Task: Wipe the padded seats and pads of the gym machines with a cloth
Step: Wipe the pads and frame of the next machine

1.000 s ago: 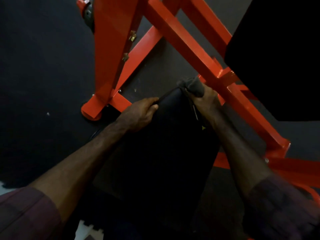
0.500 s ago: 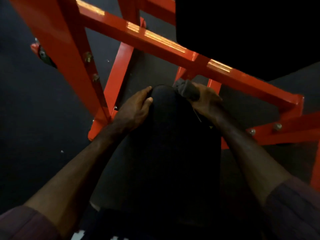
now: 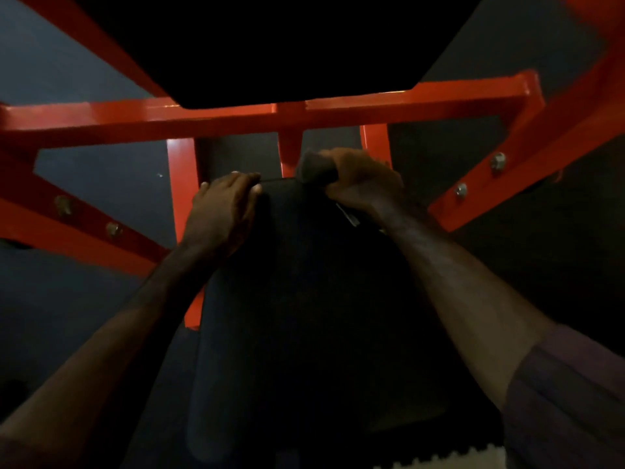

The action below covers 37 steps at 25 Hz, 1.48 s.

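A black padded seat (image 3: 304, 299) fills the middle of the view, running from near me to the orange frame. My left hand (image 3: 221, 213) rests on the seat's far left corner with its fingers curled over the edge. My right hand (image 3: 363, 184) grips a bunched dark grey cloth (image 3: 313, 170) and presses it on the seat's far right corner. A second black pad (image 3: 287, 45) hangs above the frame at the top of the view.
An orange steel crossbar (image 3: 236, 116) runs just beyond the seat, with upright posts (image 3: 182, 184) and bolted diagonal braces (image 3: 490, 177) on both sides. Dark rubber floor (image 3: 101, 184) lies under the machine. A pale jagged tile edge (image 3: 203, 458) shows at the bottom.
The view has swung so the crossbar now lies level across the frame. Both hands stay at the seat's far end, the right one still holding the cloth there.
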Each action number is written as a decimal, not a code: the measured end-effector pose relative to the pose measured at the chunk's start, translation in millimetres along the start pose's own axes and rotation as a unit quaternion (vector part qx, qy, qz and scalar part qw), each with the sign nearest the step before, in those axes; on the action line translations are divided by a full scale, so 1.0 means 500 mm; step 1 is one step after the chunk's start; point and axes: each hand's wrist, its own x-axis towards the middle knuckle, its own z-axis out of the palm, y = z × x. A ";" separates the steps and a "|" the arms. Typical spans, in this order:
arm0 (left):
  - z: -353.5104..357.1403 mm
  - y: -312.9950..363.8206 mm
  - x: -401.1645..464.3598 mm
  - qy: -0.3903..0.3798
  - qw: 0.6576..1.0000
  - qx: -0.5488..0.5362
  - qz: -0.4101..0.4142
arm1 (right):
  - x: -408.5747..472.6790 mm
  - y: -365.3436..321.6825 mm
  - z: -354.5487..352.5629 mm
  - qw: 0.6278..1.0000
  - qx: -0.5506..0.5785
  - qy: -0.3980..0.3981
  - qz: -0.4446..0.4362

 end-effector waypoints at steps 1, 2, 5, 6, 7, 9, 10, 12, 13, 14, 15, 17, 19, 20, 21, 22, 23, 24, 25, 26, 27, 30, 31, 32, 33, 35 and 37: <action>0.002 0.019 0.016 -0.015 1.000 0.016 0.021 | 0.007 -0.006 0.006 1.000 -0.007 -0.018 0.013; 0.005 0.039 0.031 -0.030 0.998 0.028 0.038 | 0.014 -0.007 0.012 0.999 -0.001 -0.041 0.035; 0.018 0.073 0.054 -0.042 0.994 0.076 0.061 | -0.005 0.023 0.001 0.995 0.100 -0.013 0.001; 0.023 0.080 0.053 -0.040 0.992 0.096 0.068 | -0.023 0.047 0.000 0.992 0.124 0.035 0.014; 0.029 0.085 0.049 -0.040 0.990 0.110 0.076 | -0.045 0.061 0.001 0.986 0.144 0.072 0.054; 0.040 0.101 0.042 -0.046 0.988 0.119 0.088 | -0.069 0.047 0.006 0.980 0.145 0.106 0.087; 0.043 0.107 0.040 -0.049 0.987 0.121 0.094 | -0.061 0.027 0.010 0.983 0.138 0.105 0.064; 0.049 0.109 0.041 -0.052 0.986 0.118 0.105 | -0.037 -0.005 0.017 0.990 0.119 0.080 0.016; 0.051 0.106 0.045 -0.053 0.986 0.119 0.109 | -0.031 -0.006 0.014 0.989 0.125 0.081 0.022; 0.052 0.107 0.048 -0.056 0.985 0.119 0.111 | -0.037 0.012 0.016 0.982 0.152 0.099 0.048; 0.053 0.110 0.050 -0.058 0.985 0.117 0.114 | -0.055 0.038 0.024 0.971 0.183 0.123 0.092; 0.054 0.127 0.050 -0.058 0.984 0.109 0.126 | -0.138 0.090 0.049 0.939 0.238 0.170 0.180; 0.057 0.156 0.051 -0.063 0.980 0.106 0.159 | -0.225 0.107 0.072 0.920 0.266 0.177 0.228; 0.060 0.170 0.054 -0.067 0.977 0.108 0.172 | -0.238 0.104 0.076 0.917 0.271 0.174 0.234; 0.066 0.182 0.058 -0.068 0.974 0.113 0.184 | -0.227 0.102 0.077 0.915 0.282 0.177 0.227; 0.074 0.192 0.062 -0.070 0.971 0.123 0.195 | -0.203 0.100 0.071 0.911 0.297 0.185 0.217; 0.084 0.199 0.064 -0.071 0.967 0.133 0.206 | -0.182 0.097 0.064 0.913 0.302 0.188 0.201; 0.094 0.204 0.066 -0.071 0.963 0.141 0.216 | -0.169 0.095 0.062 0.917 0.294 0.193 0.189; 0.100 0.203 0.069 -0.071 0.962 0.142 0.223 | -0.169 0.092 0.065 0.919 0.287 0.199 0.180; 0.104 0.203 0.070 -0.073 0.960 0.141 0.230 | -0.190 0.094 0.072 0.918 0.287 0.205 0.180; 0.107 0.203 0.067 -0.077 0.959 0.142 0.234 | -0.224 0.104 0.085 0.916 0.282 0.211 0.191; 0.102 0.213 0.056 -0.092 0.953 0.157 0.243 | -0.334 0.125 0.120 0.920 0.262 0.191 0.221; 0.102 0.217 0.052 -0.103 0.950 0.161 0.247 | -0.339 0.132 0.124 0.918 0.265 0.190 0.227; 0.102 0.220 0.049 -0.108 0.947 0.166 0.252 | -0.324 0.131 0.115 0.919 0.271 0.181 0.221; 0.103 0.219 0.046 -0.108 0.945 0.169 0.258 | -0.298 0.128 0.108 0.922 0.278 0.175 0.204; 0.110 0.213 0.044 -0.094 0.944 0.168 0.267 | -0.252 0.128 0.102 0.919 0.291 0.191 0.186; 0.116 0.204 0.044 -0.083 0.946 0.158 0.270 | -0.257 0.133 0.107 0.914 0.293 0.216 0.183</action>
